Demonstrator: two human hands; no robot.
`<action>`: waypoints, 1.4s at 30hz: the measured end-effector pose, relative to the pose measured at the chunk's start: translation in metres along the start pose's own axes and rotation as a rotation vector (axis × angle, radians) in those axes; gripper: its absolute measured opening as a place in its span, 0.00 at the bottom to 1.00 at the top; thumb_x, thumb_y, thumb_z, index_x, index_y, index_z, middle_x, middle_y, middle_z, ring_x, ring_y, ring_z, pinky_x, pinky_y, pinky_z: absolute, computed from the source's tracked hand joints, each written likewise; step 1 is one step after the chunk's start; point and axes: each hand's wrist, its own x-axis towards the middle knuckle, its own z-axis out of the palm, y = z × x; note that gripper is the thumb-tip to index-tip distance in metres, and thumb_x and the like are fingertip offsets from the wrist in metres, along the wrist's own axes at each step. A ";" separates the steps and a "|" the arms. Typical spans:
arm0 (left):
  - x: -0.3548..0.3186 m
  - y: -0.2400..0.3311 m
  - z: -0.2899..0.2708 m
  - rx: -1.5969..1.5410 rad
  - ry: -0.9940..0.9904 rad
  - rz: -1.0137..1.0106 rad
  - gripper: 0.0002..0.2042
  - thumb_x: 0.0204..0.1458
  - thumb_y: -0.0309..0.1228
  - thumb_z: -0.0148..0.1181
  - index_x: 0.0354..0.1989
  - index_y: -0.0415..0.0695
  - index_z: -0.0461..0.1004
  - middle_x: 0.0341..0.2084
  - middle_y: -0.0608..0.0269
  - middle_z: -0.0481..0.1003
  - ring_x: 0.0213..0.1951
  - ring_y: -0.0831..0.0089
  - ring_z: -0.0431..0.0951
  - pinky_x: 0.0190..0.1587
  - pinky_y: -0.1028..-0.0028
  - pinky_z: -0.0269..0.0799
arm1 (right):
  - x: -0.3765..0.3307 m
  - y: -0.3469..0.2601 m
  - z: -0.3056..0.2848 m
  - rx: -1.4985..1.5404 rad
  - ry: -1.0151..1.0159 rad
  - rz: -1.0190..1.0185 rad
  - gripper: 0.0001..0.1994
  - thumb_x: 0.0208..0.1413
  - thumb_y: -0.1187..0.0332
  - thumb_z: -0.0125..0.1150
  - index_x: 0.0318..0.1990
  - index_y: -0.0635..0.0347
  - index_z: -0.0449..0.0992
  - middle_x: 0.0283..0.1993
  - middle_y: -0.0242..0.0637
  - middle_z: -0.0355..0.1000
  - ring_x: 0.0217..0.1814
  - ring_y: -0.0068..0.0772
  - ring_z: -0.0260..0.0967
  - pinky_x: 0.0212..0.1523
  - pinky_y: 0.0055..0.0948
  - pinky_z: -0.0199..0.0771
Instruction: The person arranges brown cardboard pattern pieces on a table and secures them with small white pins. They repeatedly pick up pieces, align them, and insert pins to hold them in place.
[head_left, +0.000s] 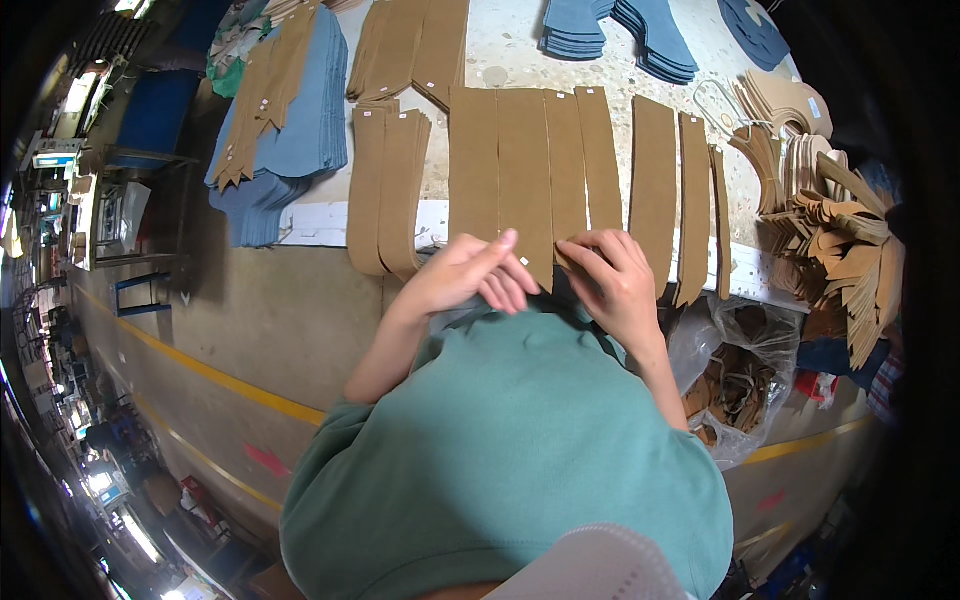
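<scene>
Your left hand and right hand, fingers loosely curled, pinch the tan strip ends at the table's near edge.

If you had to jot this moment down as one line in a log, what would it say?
left hand: touching brown strip | right hand: pinching strip edge | table: more brown strips in rows, blue pieces | plastic bag: scraps
</scene>
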 end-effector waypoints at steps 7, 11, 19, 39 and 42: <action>0.052 0.017 0.017 -0.522 -0.164 -0.004 0.20 0.66 0.42 0.47 0.57 0.39 0.69 0.47 0.48 0.77 0.47 0.69 0.79 0.48 0.72 0.77 | 0.000 -0.020 -0.037 0.429 -0.133 -0.101 0.09 0.42 0.76 0.67 0.35 0.57 0.83 0.34 0.30 0.75 0.36 0.33 0.74 0.38 0.29 0.72; 0.065 0.040 -0.024 -0.454 0.073 0.363 0.18 0.62 0.30 0.52 0.58 0.35 0.68 0.44 0.47 0.78 0.43 0.68 0.81 0.48 0.72 0.80 | 0.013 -0.007 -0.051 0.406 -0.091 -0.196 0.08 0.44 0.75 0.66 0.34 0.55 0.84 0.34 0.32 0.78 0.41 0.30 0.78 0.40 0.28 0.73; 0.069 0.029 -0.063 0.514 1.010 0.335 0.12 0.51 0.26 0.65 0.43 0.36 0.75 0.34 0.56 0.80 0.30 0.73 0.83 0.31 0.75 0.77 | 0.031 0.042 -0.018 0.144 -0.214 0.069 0.04 0.49 0.74 0.64 0.34 0.59 0.82 0.36 0.33 0.78 0.42 0.35 0.76 0.46 0.30 0.70; 0.051 0.027 -0.024 1.241 0.607 0.423 0.15 0.56 0.37 0.60 0.52 0.56 0.79 0.59 0.59 0.70 0.59 0.61 0.70 0.59 0.59 0.64 | 0.027 0.023 -0.011 -0.086 -0.151 0.383 0.24 0.49 0.67 0.67 0.55 0.57 0.73 0.36 0.41 0.68 0.41 0.41 0.69 0.46 0.36 0.68; 0.047 0.019 -0.020 1.276 0.601 0.362 0.18 0.56 0.40 0.59 0.57 0.62 0.76 0.64 0.64 0.65 0.64 0.61 0.66 0.62 0.55 0.59 | 0.027 0.023 -0.014 -0.042 -0.192 0.398 0.22 0.50 0.66 0.66 0.55 0.57 0.74 0.35 0.41 0.69 0.40 0.41 0.70 0.45 0.37 0.69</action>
